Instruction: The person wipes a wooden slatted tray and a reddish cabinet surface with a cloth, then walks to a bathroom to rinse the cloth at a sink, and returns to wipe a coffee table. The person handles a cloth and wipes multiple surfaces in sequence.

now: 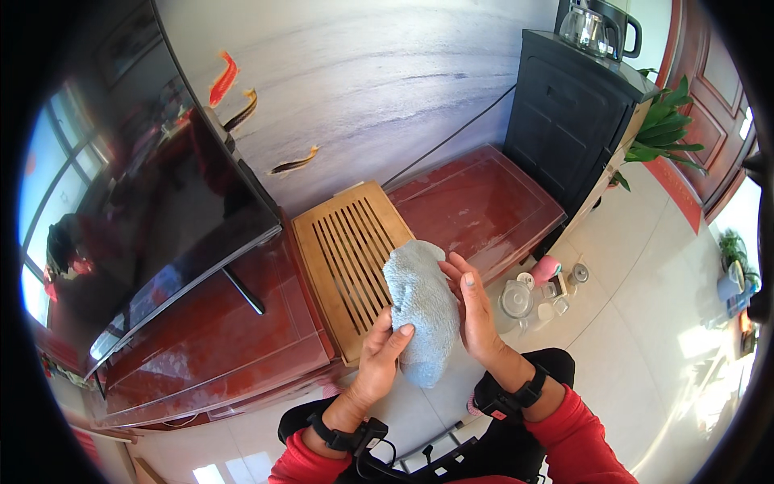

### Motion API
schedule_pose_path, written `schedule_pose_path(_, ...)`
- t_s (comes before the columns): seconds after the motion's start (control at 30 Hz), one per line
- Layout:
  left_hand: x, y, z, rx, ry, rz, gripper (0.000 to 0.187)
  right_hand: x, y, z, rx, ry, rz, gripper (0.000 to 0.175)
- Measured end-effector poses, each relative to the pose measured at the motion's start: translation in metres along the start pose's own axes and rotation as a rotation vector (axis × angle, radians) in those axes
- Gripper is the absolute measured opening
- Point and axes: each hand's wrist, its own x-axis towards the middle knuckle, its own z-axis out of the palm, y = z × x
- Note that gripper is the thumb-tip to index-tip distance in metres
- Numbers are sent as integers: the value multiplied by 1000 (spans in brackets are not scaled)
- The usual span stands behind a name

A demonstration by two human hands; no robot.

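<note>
A light blue terry cloth (423,308) is bunched up in front of me, over the front edge of a slatted wooden tea tray (326,266). My left hand (381,357) grips its left side, thumb on top. On the other side, my right hand (474,305) is held upright with fingers extended, along the cloth's right edge. Whether its fingertips press on the fabric is hard to tell. The cloth covers part of the tray, which rests on a dark red glossy low cabinet (478,206).
A large television (157,181) stands on the cabinet to the left. On the floor at right are a glass pot (517,299), a pink object (546,269) and several small containers. A black cabinet (562,109) at back right carries a glass kettle (583,30).
</note>
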Motion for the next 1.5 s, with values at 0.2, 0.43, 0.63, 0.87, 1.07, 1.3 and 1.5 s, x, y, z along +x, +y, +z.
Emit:
schedule_pose_path(0.2,2,4,-5,-226,32,-140,39,3,-1,1,180,-71,106,75)
schedule_pose_path(0.43,3,11,-7,-378,90,-198,50,7,-1,-3,107,-150,37,76)
schedule_pose_path(0.63,4,19,-12,-395,156,-199,50,2,-9,-2,-171,-373,-358,79)
schedule_pose_path(0.87,3,20,-21,-441,151,-195,54,-9,-14,3,-299,-383,-279,62)
schedule_pose_path(1.07,8,22,-25,-603,188,-237,67,-8,-9,-3,-147,-303,-117,32)
schedule_pose_path(1.3,9,26,-17,-593,248,-135,69,-6,-12,-1,118,-88,76,39)
schedule_pose_path(1.5,17,17,-20,-728,19,82,60,-4,-19,2,193,16,202,41)
